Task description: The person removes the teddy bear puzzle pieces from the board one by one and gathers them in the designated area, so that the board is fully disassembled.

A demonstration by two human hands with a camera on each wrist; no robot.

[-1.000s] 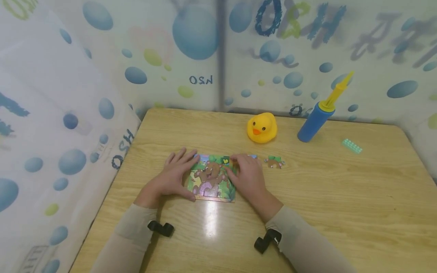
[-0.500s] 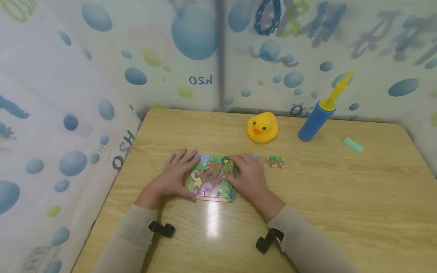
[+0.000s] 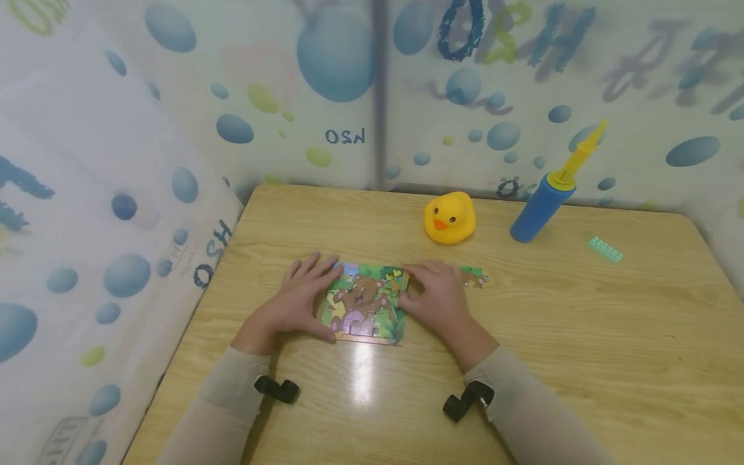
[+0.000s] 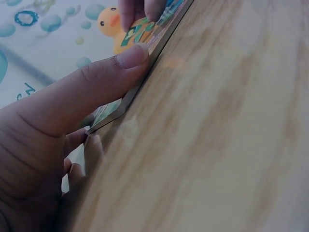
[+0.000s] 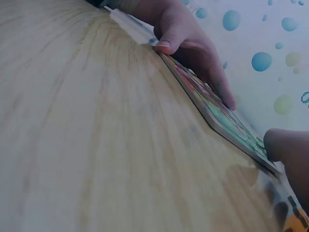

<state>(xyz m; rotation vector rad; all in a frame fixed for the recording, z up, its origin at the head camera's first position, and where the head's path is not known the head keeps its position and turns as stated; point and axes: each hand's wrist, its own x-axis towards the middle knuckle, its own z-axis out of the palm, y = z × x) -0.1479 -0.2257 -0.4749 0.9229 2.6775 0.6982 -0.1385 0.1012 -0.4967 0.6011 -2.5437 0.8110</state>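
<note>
A jigsaw puzzle (image 3: pixel 363 300) with a smiling bear lies flat on the table, its thick board edge showing in both wrist views. My left hand (image 3: pixel 293 303) spans its left side with outstretched fingers at the far corner. The left thumb (image 4: pixel 133 58) rests on the near edge. Across from it, my right hand (image 3: pixel 438 297) grips the right side, thumb and forefinger curled in at the far right corner. In the right wrist view, a right fingertip (image 5: pixel 273 145) meets the board. Beside that hand is a loose jigsaw piece (image 3: pixel 473 278) with brown and green print, partly covered.
Behind the puzzle sits a yellow rubber duck (image 3: pixel 450 218). A blue hand pump (image 3: pixel 535 213) with a yellow nozzle stands to its right, and a mint-green toy brick (image 3: pixel 606 248) lies farther right. Printed walls border the wooden table (image 3: pixel 552 336) at the back and left.
My right hand has shifted right, uncovering more of the puzzle's far right corner. It now hides a blue piece that peeked out beside it and part of the brown piece. My left hand stays put.
</note>
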